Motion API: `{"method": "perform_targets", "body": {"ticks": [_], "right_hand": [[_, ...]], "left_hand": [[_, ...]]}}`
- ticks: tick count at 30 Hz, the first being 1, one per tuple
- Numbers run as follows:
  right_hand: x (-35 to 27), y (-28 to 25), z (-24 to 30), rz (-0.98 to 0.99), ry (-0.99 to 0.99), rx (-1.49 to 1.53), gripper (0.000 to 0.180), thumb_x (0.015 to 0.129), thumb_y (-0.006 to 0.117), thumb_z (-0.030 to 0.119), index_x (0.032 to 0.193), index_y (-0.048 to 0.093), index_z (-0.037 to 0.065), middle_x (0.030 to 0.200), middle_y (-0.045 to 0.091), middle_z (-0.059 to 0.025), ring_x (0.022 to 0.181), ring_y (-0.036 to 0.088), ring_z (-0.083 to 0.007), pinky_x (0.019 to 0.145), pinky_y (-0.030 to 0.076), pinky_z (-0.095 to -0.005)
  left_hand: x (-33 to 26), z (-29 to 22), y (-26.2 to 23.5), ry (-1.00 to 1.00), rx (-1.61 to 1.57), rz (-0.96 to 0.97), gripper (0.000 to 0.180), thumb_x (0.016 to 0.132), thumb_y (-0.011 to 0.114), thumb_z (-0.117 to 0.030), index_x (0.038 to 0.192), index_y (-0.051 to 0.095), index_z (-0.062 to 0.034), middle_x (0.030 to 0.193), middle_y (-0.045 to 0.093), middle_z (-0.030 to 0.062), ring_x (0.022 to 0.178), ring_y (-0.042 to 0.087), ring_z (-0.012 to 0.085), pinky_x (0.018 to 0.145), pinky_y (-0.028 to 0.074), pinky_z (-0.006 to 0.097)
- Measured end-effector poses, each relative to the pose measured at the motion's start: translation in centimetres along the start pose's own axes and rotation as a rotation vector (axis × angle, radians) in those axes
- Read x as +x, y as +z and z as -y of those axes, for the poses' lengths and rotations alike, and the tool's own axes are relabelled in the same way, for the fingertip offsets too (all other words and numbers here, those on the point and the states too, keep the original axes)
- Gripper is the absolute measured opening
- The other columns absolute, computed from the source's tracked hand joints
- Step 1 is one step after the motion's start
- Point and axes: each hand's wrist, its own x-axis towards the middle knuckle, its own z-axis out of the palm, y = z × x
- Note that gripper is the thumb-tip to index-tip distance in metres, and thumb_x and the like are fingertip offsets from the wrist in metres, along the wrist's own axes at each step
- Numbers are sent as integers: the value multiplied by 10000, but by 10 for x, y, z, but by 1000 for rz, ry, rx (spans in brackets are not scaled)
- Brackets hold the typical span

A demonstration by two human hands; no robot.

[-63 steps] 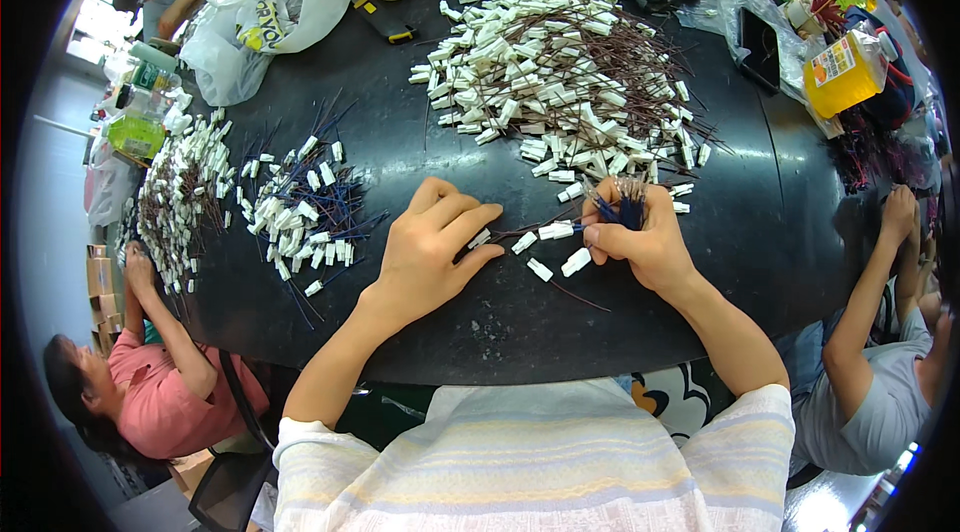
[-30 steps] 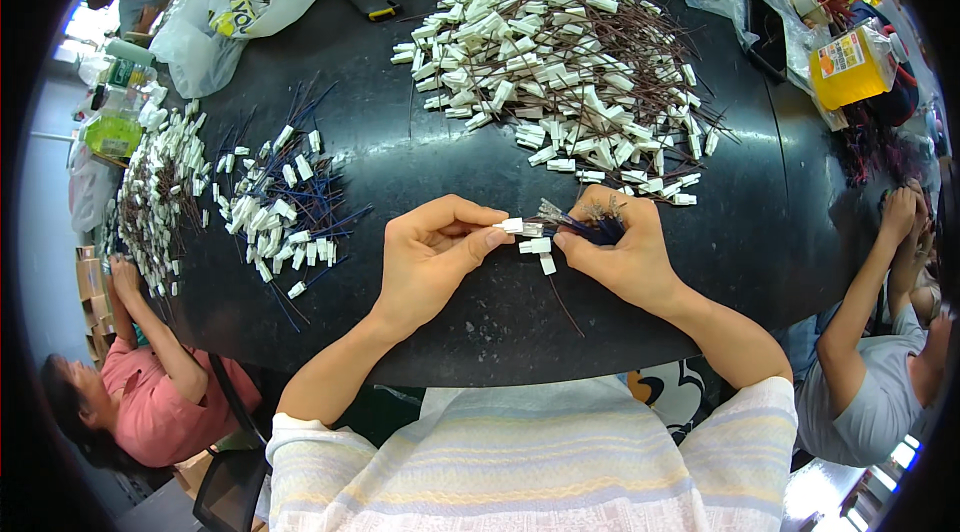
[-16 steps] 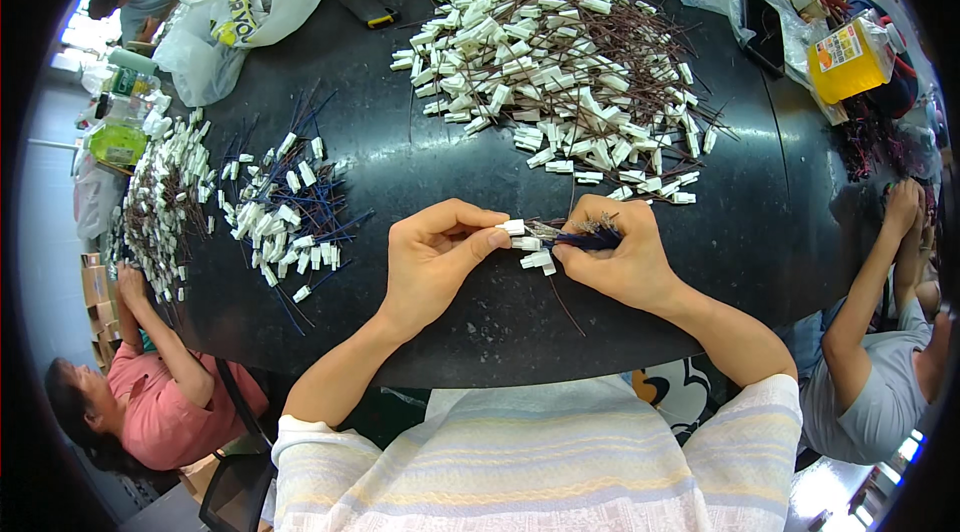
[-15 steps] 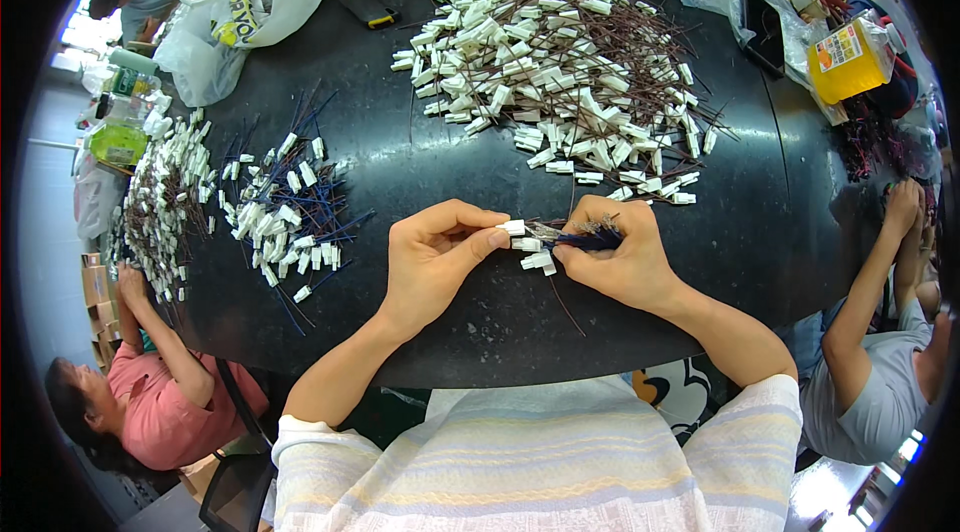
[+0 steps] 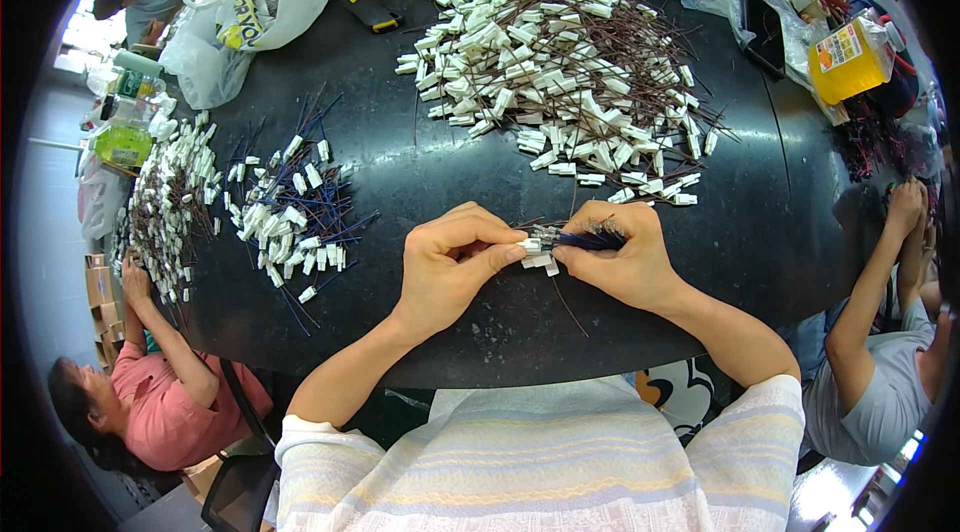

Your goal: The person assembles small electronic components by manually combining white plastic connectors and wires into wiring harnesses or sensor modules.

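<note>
Close in front of me, my left hand (image 5: 455, 257) pinches a small white plastic connector (image 5: 531, 246) between thumb and forefinger. Facing it, my right hand (image 5: 625, 252) is closed round a bundle of dark blue wires (image 5: 597, 236) with pale stripped or metal-tipped ends. The wire ends by the right fingertips meet the connector; whether any sits inside it I cannot tell. Another white connector (image 5: 545, 263) shows just below the fingertips, and a thin brown wire (image 5: 571, 312) trails down from there over the black table (image 5: 480, 342).
A big heap of white connectors with brown wires (image 5: 560, 72) lies beyond my hands. Left of me is a smaller pile with blue wires (image 5: 300, 217). Farther out are a box cutter (image 5: 368, 8), plastic bag (image 5: 240, 12), phone (image 5: 763, 32) and orange drink bottle (image 5: 850, 62). People work at both sides.
My left hand has moved right and brought its connector up against the wire ends at my right fingers. My right hand stays nearly in place.
</note>
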Motion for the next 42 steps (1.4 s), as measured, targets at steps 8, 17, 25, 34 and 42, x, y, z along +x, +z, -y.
{"method": "perform_targets", "body": {"ticks": [8,17,25,34,42], "right_hand": [[0,7,-10,-68,14,125,84,731,646,35,751,593,-28,623,597,-42,547,523,-51,495,401,-201],[4,10,1,-45,94,376,106,800,629,75,781,605,-27,633,602,-42,575,541,-67,546,434,-205],[7,5,2,-91,234,526,107,781,643,81,795,614,-22,585,582,-51,445,395,-31,404,259,-176],[1,16,4,-121,68,367,86,803,621,57,784,622,-27,618,603,-27,583,552,-64,537,433,-193],[7,4,-1,-142,118,368,161,842,586,130,854,640,-22,587,552,-1,489,397,-24,433,279,-185]], "left_hand": [[5,-7,10,208,203,-26,104,700,690,-21,788,636,-10,771,594,55,618,493,117,497,351,213],[2,-16,7,272,182,22,137,737,594,113,861,592,54,877,598,129,674,563,115,549,450,209],[6,-32,-15,229,96,-169,112,840,525,20,949,552,13,989,561,116,741,564,124,587,443,212],[2,-24,18,-110,-287,68,156,838,543,-8,989,568,17,921,578,59,773,562,95,632,453,203],[-8,-61,-81,208,513,-566,136,827,541,8,950,598,10,944,600,87,788,586,131,650,461,233]]}}
